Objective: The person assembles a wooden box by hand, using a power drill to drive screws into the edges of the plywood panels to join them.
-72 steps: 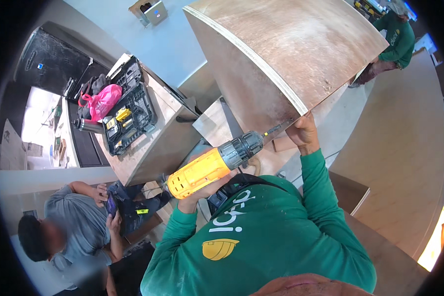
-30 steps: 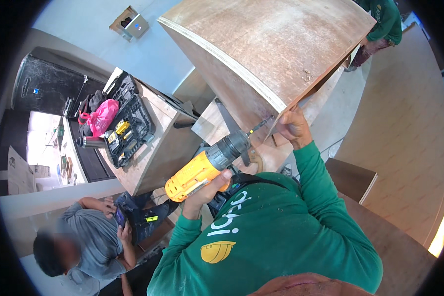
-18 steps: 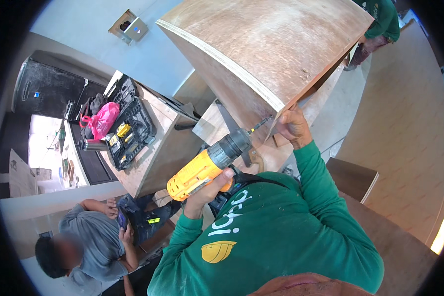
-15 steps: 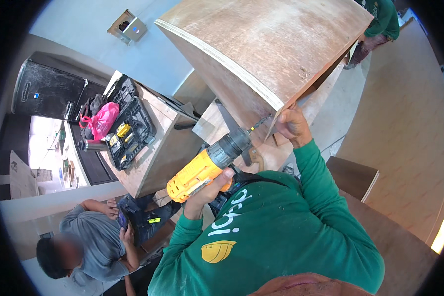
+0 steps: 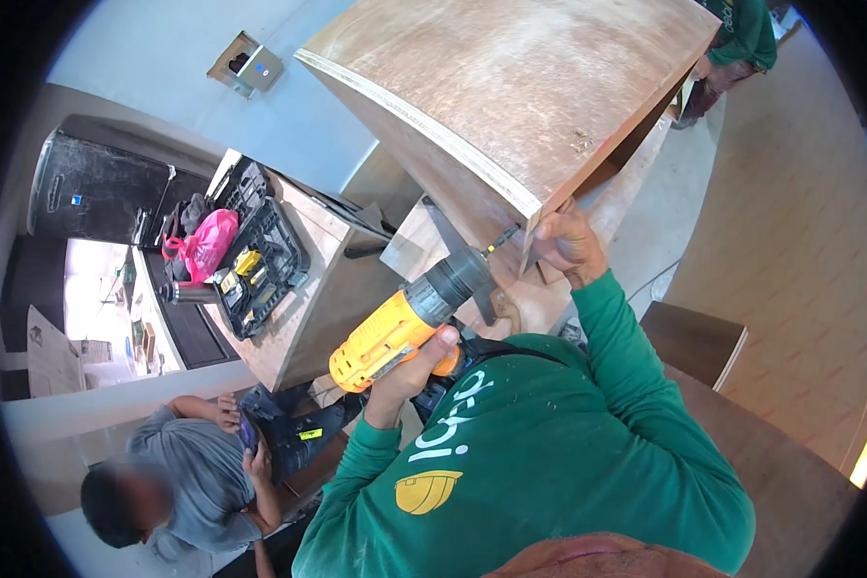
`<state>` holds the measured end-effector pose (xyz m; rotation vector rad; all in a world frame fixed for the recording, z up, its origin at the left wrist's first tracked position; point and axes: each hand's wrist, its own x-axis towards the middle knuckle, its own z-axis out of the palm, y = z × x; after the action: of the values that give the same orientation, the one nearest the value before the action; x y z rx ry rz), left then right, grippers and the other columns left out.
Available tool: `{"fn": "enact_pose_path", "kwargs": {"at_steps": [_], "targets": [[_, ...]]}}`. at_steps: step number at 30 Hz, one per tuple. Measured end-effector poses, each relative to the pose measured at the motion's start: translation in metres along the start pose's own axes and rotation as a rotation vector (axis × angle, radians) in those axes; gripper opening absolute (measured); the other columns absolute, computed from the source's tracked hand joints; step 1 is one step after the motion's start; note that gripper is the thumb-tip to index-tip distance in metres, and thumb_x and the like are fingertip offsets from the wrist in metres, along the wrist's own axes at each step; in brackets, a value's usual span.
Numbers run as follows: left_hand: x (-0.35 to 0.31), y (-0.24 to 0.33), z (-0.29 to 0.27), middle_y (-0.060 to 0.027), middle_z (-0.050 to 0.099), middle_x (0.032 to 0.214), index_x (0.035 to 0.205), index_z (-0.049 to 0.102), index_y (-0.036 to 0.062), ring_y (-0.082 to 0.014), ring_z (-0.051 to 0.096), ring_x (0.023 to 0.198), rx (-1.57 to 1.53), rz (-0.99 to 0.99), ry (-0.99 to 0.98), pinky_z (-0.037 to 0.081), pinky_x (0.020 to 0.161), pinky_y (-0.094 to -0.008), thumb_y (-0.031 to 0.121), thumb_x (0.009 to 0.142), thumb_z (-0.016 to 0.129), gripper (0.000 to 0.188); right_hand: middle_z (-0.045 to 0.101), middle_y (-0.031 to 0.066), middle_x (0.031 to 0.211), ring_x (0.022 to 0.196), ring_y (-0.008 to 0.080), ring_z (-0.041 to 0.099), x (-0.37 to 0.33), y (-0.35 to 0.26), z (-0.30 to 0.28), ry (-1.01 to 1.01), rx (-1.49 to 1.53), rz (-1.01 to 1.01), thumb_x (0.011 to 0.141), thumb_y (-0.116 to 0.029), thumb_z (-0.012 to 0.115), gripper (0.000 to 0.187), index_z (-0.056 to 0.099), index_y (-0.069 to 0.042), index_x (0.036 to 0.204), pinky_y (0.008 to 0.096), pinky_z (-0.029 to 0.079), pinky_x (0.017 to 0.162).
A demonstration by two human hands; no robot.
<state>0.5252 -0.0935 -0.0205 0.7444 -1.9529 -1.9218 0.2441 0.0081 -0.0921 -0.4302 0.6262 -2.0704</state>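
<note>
My left hand (image 5: 407,378) is wrapped round the grip of a yellow and black power drill (image 5: 383,337). The drill's bit (image 5: 503,240) points up and to the right, its tip close to the near corner of a large plywood box (image 5: 511,87). Whether the tip touches the wood I cannot tell. My right hand (image 5: 570,243) pinches the thin edge of a plywood panel (image 5: 530,241) just below that corner, fingers partly hidden behind it. Under the box lies a handsaw (image 5: 504,310), its dark blade partly covered by the drill.
On a wooden bench (image 5: 308,308) at left sit an opened black tool case (image 5: 279,250), a pink bag (image 5: 210,243) and a metal flask (image 5: 191,292). A seated person (image 5: 197,462) holds a phone at lower left. Another person (image 5: 742,48) stands far right. A brown board (image 5: 694,342) lies right.
The view has shifted slightly, so the box sits a little further left. Both hands keep their holds, and the drill bit stays beside the box's corner.
</note>
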Motion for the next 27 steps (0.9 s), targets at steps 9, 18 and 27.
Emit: {"fn": "enact_pose_path", "kwargs": {"at_steps": [9, 18, 27], "targets": [[-0.002, 0.017, 0.005, 0.0007, 0.067, 0.088, 0.106, 0.069, 0.0069, -0.0101, 0.062, 0.079, 0.051, -0.111, 0.063, 0.052, 0.072, -0.0286, 0.022, 0.094, 0.077, 0.021, 0.069, 0.0017, 0.097, 0.091, 0.0148, 0.065, 0.000, 0.003, 0.001, -0.019, -0.025, -0.034, 0.067, -0.004, 0.088, 0.049, 0.066, -0.008, 0.111, 0.0314, 0.051, 0.087], [0.002, -0.004, -0.001, 0.0004, 0.067, 0.094, 0.109, 0.069, 0.0062, -0.0100, 0.063, 0.086, 0.215, 0.069, 0.027, 0.052, 0.077, -0.0283, 0.019, 0.096, 0.076, 0.020, 0.069, 0.0001, 0.103, 0.095, 0.0152, 0.065, 0.001, 0.001, 0.005, -0.036, -0.008, -0.078, 0.070, -0.005, 0.088, 0.050, 0.065, -0.009, 0.113, 0.0317, 0.052, 0.089], [-0.002, -0.027, -0.004, -0.0018, 0.071, 0.098, 0.110, 0.071, 0.0052, -0.0119, 0.066, 0.088, 0.098, 0.202, -0.006, 0.054, 0.080, -0.0289, 0.014, 0.093, 0.078, 0.020, 0.070, 0.0004, 0.108, 0.100, 0.0147, 0.066, 0.007, 0.003, 0.005, -0.042, -0.044, -0.092, 0.072, -0.011, 0.090, 0.056, 0.064, -0.007, 0.121, 0.0301, 0.052, 0.093]]}}
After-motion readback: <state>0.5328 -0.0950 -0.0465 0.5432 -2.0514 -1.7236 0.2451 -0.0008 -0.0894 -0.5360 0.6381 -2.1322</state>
